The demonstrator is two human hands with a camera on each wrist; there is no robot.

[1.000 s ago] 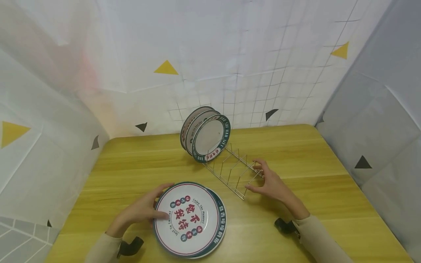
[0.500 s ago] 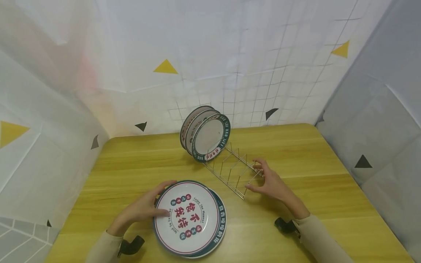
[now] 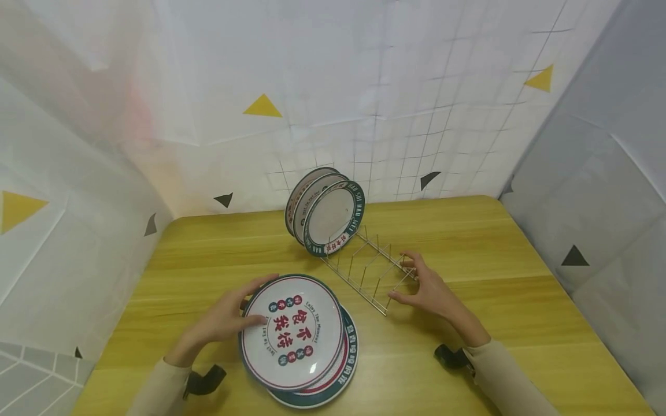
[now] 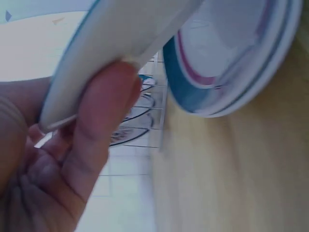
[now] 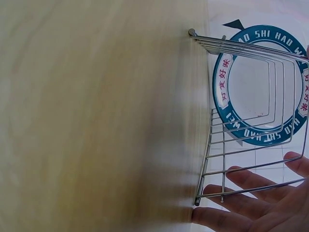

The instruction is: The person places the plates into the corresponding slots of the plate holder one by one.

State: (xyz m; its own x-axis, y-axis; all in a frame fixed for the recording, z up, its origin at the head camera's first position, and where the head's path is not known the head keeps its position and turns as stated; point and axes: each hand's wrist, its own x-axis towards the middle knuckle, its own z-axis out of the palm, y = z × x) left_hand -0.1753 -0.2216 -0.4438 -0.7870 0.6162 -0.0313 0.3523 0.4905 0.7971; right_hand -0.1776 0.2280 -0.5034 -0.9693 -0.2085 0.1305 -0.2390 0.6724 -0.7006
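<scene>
My left hand (image 3: 224, 315) grips the left rim of a white plate (image 3: 291, 289) with red and blue lettering, thumb on top and fingers underneath. In the left wrist view that plate (image 4: 116, 43) is tilted, with a gap between it and the green-rimmed plates (image 4: 227, 96) stacked on the table. Across the table, my right hand (image 3: 432, 292) holds the near end of a wire dish rack (image 3: 354, 286), thumb and fingers spread around its two sides. Three plates (image 3: 333, 216) stand on edge at the rack's far end; the slots nearer my right hand hold none.
The wooden table (image 3: 499, 323) reaches back to a white sheeted wall (image 3: 208, 86) with yellow and black triangles. Black curved pieces (image 3: 205, 381) stick out at both sleeves. Upright wires rise along the rack between the standing plates and my right hand.
My left hand has raised the top plate and shifted it slightly away from me and left, uncovering more of the plate beneath. The right hand and rack have stayed still.
</scene>
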